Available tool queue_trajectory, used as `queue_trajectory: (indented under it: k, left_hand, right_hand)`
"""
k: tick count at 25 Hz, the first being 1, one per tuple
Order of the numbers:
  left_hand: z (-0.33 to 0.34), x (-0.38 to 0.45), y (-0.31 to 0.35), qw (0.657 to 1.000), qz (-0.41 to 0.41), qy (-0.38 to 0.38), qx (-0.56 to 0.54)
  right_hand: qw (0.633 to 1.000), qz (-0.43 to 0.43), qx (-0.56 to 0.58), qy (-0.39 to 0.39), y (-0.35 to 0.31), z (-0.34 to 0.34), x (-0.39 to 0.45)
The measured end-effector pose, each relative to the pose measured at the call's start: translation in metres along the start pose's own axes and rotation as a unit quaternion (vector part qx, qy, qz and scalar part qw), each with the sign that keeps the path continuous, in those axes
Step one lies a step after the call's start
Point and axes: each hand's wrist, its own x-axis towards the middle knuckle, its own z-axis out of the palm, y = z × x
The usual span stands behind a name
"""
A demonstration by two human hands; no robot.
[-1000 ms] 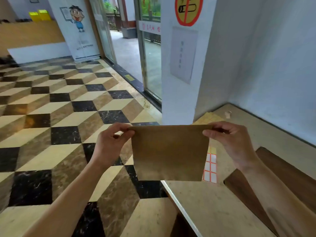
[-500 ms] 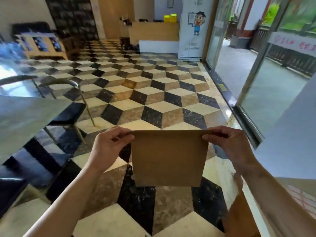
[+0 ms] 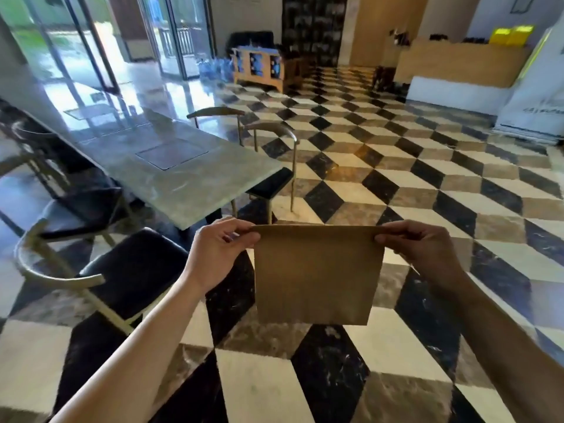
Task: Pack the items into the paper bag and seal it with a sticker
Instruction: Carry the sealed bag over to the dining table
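A flat brown paper bag (image 3: 316,276) hangs in the air in front of me, above the checkered floor. My left hand (image 3: 218,251) pinches its top left corner. My right hand (image 3: 424,248) pinches its top right corner. The top edge is held level and the bag looks flat. No items or stickers are in view.
A long grey marble table (image 3: 171,166) stands to the left with black-seated chairs (image 3: 128,270) around it. The black, white and brown checkered floor (image 3: 427,166) stretches ahead. A wooden counter (image 3: 457,65) stands at the far right, glass doors (image 3: 91,41) at the far left.
My view has swung left, away from the beige table with the sticker sheet and the white pillar, to the room with the marble table. Both hands still hold the bag the same way.
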Motion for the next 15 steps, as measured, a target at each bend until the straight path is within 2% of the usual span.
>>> queue_trajectory:
  k: [6, 15]
  left_hand:
    - [-0.032, 0.037, -0.045, 0.995, -0.028, 0.074, 0.063]
    - [-0.03, 0.133, -0.096, 0.971, -0.061, 0.169, 0.156]
  right_hand:
    - [0.996, -0.027, 0.02, -0.086, 0.015, 0.065, 0.102]
    - [0.981, -0.056, 0.043, -0.182, 0.039, 0.12, 0.272]
